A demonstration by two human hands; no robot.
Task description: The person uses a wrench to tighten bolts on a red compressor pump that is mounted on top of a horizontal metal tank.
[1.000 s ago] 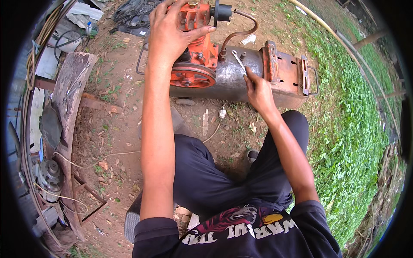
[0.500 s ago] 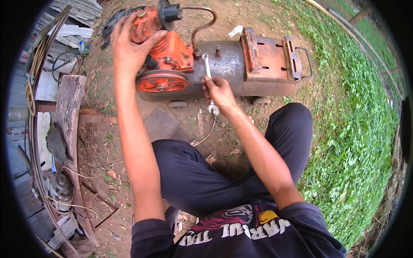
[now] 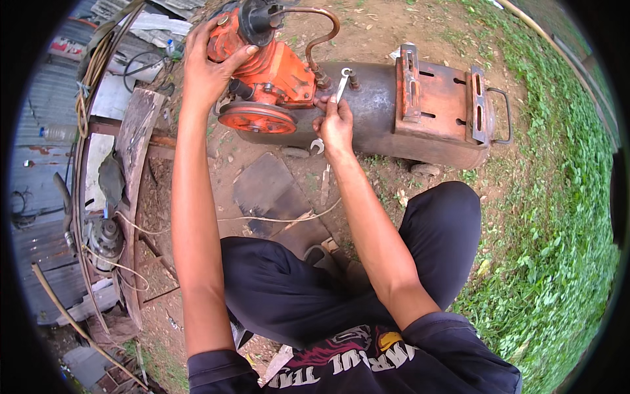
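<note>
Wrench (image 3: pixel 340 84) in right hand (image 3: pixel 336 125)

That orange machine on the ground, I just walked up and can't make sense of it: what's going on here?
A person sits on bare dirt over an old air compressor. The left hand grips the top of the orange pump head, above its round pulley. The right hand holds a silver wrench up against a fitting near the curved copper pipe, on the rusty tank. Grass lies to the person's right.
</note>
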